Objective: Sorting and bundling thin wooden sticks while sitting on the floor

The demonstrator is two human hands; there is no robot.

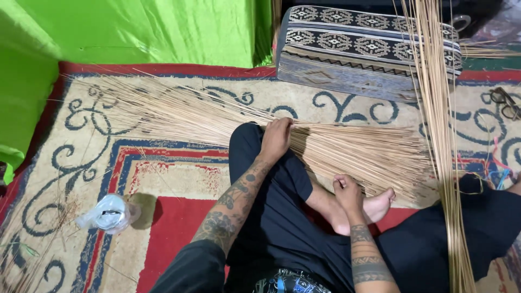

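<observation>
Two hands on stiff, thin straw sticks, patterned carpet.

Two hands in view: left hand resting on the sticks, right hand closed by the foot. One bare foot, just beside the right hand. Two lots of thin sticks: one fanned bundle under the left hand, one upright sheaf right of the right hand; single sticks too many to count. One patterned cushion beyond the left hand. One clear plastic cup, well left of it. One pair of glasses, far right.
</observation>
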